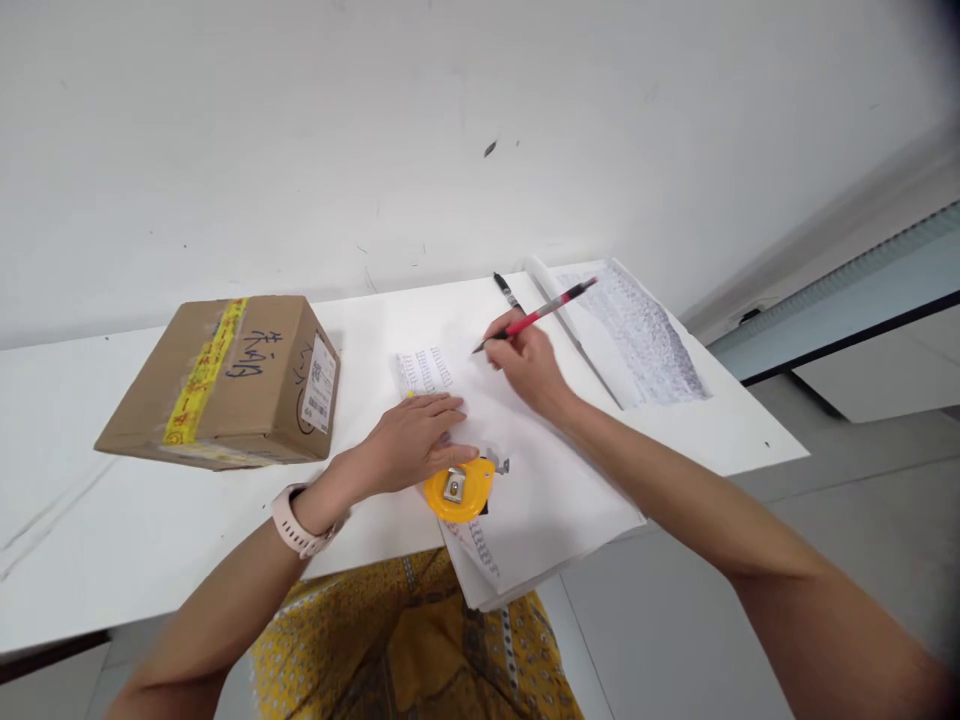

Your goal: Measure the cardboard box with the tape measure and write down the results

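My right hand (525, 362) is closed round a red and black pen (544, 311), its tip close to a white sheet of paper (555, 470) on top of a stack. My left hand (420, 440) lies flat with fingers stretched out over the left side of the paper. Just under its thumb sits a yellow tape measure (459, 492), with the metal end hook poking out to the right. Rows of handwriting show on the sheet's left part (424, 371), partly covered by the left hand.
A taped cardboard box (217, 385) with a label stands on the white table (60, 520) to the left. Behind my right hand lies a black marker (507, 291). An open notebook (630, 335) full of dense writing is at the right. The wall (337, 150) borders the table's back.
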`<control>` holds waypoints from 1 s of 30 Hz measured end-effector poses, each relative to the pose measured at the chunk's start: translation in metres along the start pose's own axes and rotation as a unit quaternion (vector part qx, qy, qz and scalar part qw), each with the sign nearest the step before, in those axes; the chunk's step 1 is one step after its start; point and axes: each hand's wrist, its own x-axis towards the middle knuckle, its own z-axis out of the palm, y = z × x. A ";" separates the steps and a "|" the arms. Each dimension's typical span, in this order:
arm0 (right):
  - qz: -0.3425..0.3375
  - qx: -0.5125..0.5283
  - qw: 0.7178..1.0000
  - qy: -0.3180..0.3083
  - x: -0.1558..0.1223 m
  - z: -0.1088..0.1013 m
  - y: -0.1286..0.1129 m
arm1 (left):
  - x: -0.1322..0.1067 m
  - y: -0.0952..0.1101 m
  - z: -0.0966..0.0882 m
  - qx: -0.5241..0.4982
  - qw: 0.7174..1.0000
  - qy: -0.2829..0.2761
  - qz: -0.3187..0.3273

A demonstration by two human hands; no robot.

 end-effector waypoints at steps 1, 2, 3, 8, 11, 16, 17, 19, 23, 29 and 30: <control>0.036 0.067 0.997 -0.035 -0.006 0.010 -0.003 | 0.002 -0.001 0.000 0.004 1.000 0.007 0.002; 0.066 0.116 0.989 -0.067 -0.011 0.020 -0.004 | 0.003 -0.002 -0.001 0.005 1.000 0.013 0.003; 0.089 0.149 0.981 -0.092 -0.014 0.028 -0.004 | 0.004 -0.003 -0.001 0.003 1.000 0.017 0.003; 0.113 0.159 0.977 -0.084 -0.019 0.043 0.008 | -0.002 -0.007 0.002 -0.010 1.000 0.021 0.000; 0.092 0.096 0.989 -0.063 -0.019 0.041 0.009 | -0.005 -0.007 0.005 -0.009 0.999 0.031 -0.011; 0.085 0.077 0.991 -0.065 -0.022 0.041 0.010 | -0.006 -0.007 0.009 -0.008 0.998 0.057 -0.010; 0.081 0.066 0.993 -0.061 -0.022 0.042 0.011 | -0.006 -0.008 0.009 -0.009 0.998 0.062 -0.008; 0.066 0.044 0.995 -0.055 -0.023 0.042 0.012 | -0.006 -0.009 0.010 -0.012 0.997 0.070 -0.005; 0.056 0.028 0.996 -0.063 -0.023 0.042 0.014 | -0.006 -0.011 0.013 -0.014 0.997 0.080 0.001; 0.050 0.017 0.996 -0.074 -0.024 0.043 0.013 | -0.005 -0.011 0.015 -0.017 0.995 0.095 0.009; 0.048 0.016 0.996 -0.074 -0.024 0.043 0.013 | -0.005 -0.011 0.016 -0.017 0.995 0.097 0.010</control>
